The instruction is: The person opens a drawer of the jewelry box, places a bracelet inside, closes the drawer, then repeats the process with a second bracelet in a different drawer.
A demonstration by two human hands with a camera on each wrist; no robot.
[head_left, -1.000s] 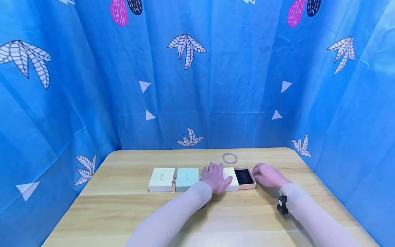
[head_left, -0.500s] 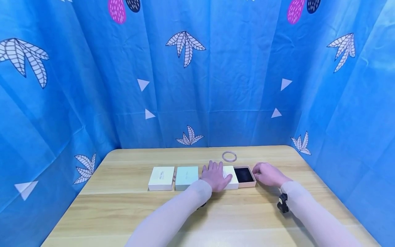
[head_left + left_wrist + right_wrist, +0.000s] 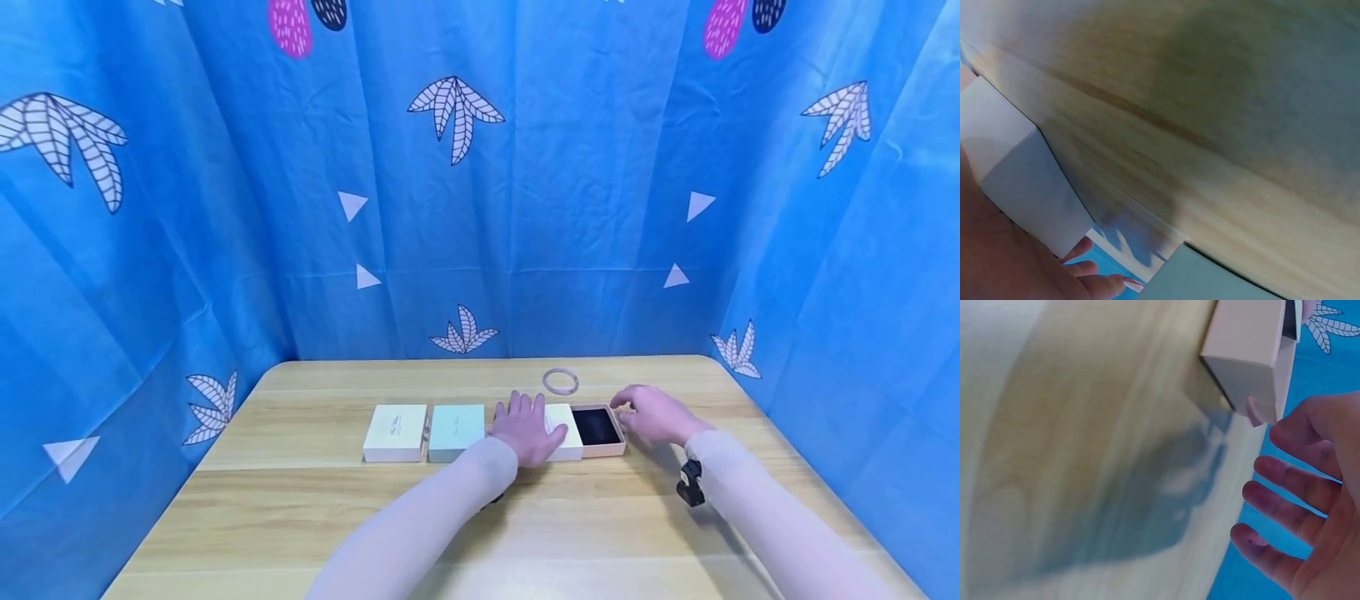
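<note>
My left hand point(image 3: 525, 429) rests with spread, straight fingers on a pale cream drawer box point(image 3: 567, 451), covering its left part. From the box's right side a pinkish inner tray point(image 3: 604, 451) is slid out, showing a dark lining point(image 3: 596, 427). My right hand point(image 3: 656, 414) is beside the tray's right end. In the right wrist view its fingers are loosely bent and hold nothing, close to a small ribbon tab point(image 3: 1252, 412) on the tray's end. Behind the box lies a pale purple bangle point(image 3: 561, 393), flat on the table.
Left of my left hand stand a mint green box point(image 3: 457, 429) and a white box point(image 3: 396, 429), side by side. The wooden table point(image 3: 262, 500) has blue printed curtain point(image 3: 585, 250) along its back and sides.
My right hand has lifted slightly away from the tray's end, and its fingers have loosened. The left hand stays on the cream box, and the tray is out about as far as before.
</note>
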